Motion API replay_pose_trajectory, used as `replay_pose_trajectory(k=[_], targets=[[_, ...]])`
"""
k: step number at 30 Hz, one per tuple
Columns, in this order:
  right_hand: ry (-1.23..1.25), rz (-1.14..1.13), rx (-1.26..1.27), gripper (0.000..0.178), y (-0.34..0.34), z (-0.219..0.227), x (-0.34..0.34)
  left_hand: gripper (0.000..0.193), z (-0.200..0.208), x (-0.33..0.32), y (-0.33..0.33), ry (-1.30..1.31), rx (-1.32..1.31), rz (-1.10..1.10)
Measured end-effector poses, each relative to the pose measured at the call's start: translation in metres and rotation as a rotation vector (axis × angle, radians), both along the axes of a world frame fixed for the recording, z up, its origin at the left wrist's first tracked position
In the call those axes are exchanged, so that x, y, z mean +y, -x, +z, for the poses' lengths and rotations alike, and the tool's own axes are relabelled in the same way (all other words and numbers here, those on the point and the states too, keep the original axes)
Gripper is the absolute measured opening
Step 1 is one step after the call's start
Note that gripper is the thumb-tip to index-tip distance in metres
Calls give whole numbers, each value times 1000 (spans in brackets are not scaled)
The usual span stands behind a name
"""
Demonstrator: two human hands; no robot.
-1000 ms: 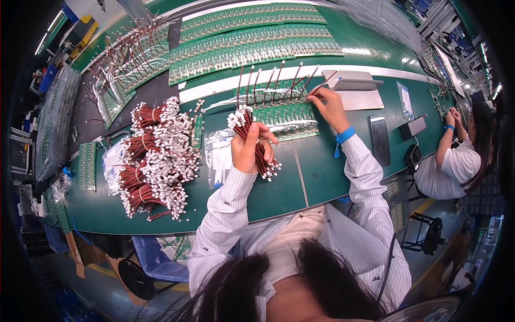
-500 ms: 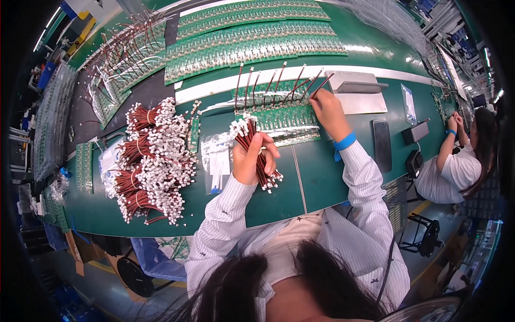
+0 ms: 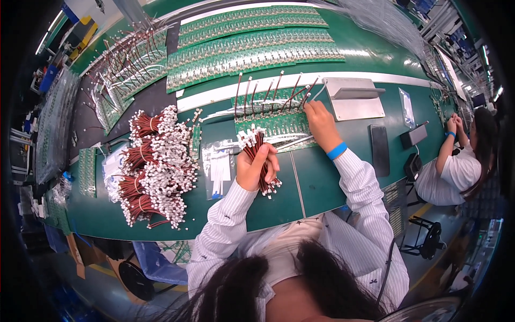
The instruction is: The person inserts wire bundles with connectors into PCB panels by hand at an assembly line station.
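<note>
My left hand (image 3: pixel 257 167) is closed around a bundle of short dark red and black wire cables (image 3: pixel 252 140) with white plug ends, held over the near edge of a green circuit board panel (image 3: pixel 273 124). Several similar cables stand up in a row along that panel, their white ends on top. At the panel's right end my right hand (image 3: pixel 322 124) pinches low on a wire cable (image 3: pixel 304 100), its fingers close to the board. Those fingertips partly hide where the cable meets the board. White strips lie across the panel.
Banded cable bundles (image 3: pixel 158 166) are piled left. Behind lie rows of circuit boards (image 3: pixel 252 53) and, far left, wired boards (image 3: pixel 129 64). A metal fixture (image 3: pixel 357 104), a dark phone-like slab (image 3: pixel 379 150) and a dark box (image 3: pixel 413 134) sit right. A co-worker (image 3: pixel 456 161) sits beyond.
My right hand has moved slightly down and left, closer to the panel's end. The cable there sits lower. My left hand, still holding the bundle, has shifted slightly right and down.
</note>
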State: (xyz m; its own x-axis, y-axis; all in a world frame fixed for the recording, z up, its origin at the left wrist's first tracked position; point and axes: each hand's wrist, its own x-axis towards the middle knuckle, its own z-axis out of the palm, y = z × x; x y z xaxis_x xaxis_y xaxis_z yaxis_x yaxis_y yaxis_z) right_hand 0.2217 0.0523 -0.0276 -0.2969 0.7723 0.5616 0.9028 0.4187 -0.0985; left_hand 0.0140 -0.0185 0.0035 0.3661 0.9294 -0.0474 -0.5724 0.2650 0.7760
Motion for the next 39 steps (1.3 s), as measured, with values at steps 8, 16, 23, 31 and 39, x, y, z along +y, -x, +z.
replay_pose_trajectory(k=[8, 16, 23, 31, 39], targets=[[116, -54, 265, 8, -32, 1, 13, 29, -3, 4, -1, -20, -24, -70], [461, 265, 727, 11, 8, 88, -55, 30, -6, -1, -1, 4, 10, -157], [705, 374, 815, 13, 44, 78, -75, 35, -14, -3, -7, -19, 32, -256], [548, 277, 1420, 12, 27, 102, -80, 35, -4, -6, -9, 24, 42, -223], [403, 697, 1284, 9, 31, 89, -118, 33, -4, 2, -3, 19, -88, -62]])
